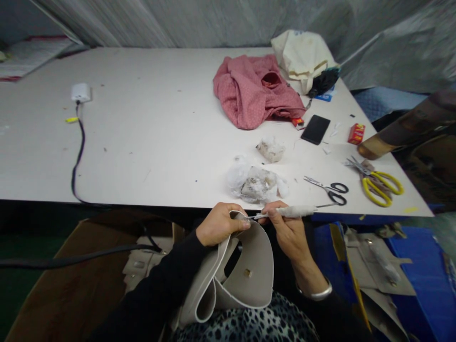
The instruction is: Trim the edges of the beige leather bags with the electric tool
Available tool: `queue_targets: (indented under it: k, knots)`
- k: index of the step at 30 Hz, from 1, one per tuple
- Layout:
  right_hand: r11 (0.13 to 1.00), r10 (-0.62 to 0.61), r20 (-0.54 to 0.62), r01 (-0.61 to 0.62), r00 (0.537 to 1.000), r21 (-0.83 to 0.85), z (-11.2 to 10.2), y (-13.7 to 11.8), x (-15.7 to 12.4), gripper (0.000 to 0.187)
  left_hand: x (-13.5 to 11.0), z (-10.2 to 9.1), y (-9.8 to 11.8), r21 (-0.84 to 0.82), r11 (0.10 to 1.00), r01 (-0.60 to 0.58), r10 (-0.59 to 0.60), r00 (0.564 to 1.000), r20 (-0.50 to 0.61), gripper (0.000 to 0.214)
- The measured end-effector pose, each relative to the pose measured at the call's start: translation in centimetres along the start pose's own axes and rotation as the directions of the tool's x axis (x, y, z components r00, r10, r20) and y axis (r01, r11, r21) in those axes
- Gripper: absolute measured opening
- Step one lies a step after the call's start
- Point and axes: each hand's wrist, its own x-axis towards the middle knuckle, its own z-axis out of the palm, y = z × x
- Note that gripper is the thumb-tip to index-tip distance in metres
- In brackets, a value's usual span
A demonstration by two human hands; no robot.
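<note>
A beige leather bag piece (251, 266) with a small metal clasp rests curled on my lap, below the table's front edge. My left hand (221, 223) is closed, pinching the piece's upper rim. My right hand (288, 225) is closed around a thin tool with a white-wrapped handle (297, 211). Its metal tip touches the rim right beside my left fingers. A metal bracelet sits on my right wrist.
On the white table (142, 142) lie white wadding with a grey block (258, 184), black-handled scissors (331, 190), yellow-handled scissors (379, 183), a black phone (315, 129), a small red box (356, 133), pink cloth (254, 90), a cream bag (302, 57) and a white plug with black cable (80, 92). More beige pieces lie in boxes below.
</note>
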Motion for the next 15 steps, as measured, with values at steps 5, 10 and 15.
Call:
queue_targets:
  k: [5, 10, 15]
  knots:
    - [1.0, 0.02, 0.024, -0.019, 1.0, -0.017, -0.5, 0.1, 0.0, 0.029, -0.2, 0.2, -0.1, -0.008, 1.0, 0.003, -0.003, 1.0, 0.008, 0.023]
    - [0.991, 0.006, 0.145, 0.013, 0.989, -0.133, -1.5, -0.5, 1.2, 0.037, -0.1, 0.5, -0.2, -0.024, 1.0, 0.005, -0.004, 0.999, 0.04, 0.023]
    - [0.987, 0.017, 0.317, 0.036, 0.948, -0.159, -1.9, -0.7, 2.5, 0.041, 0.0, 1.0, 0.0, -0.005, 1.0, 0.002, -0.002, 0.998, 0.067, 0.019]
